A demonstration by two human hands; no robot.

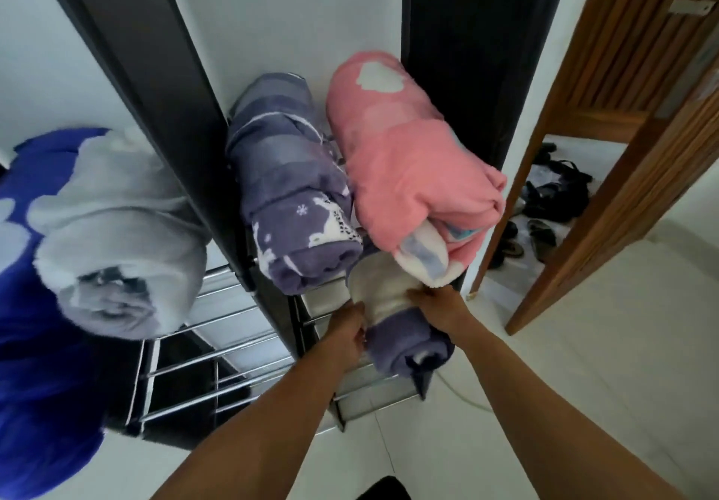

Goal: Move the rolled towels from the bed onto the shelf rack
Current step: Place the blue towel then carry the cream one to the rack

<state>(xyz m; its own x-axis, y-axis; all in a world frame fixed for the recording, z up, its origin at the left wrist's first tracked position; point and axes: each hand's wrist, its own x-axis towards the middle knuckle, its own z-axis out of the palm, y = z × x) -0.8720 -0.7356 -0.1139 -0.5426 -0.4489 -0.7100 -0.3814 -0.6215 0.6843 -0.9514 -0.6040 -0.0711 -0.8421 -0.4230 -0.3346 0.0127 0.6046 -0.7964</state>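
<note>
A purple and white rolled towel lies on a lower tier of the metal shelf rack. My left hand grips its left side and my right hand grips its right side. On the tier above rest a purple patterned rolled towel and a pink rolled towel, side by side. On the left section of the rack sit a grey rolled towel and a blue rolled towel. The far end of the held towel is hidden under the pink one.
White wall behind the rack, with black vertical frames on both sides. An open wooden door stands at the right, with shoes and bags on the floor beyond it. White tiled floor lies under my arms.
</note>
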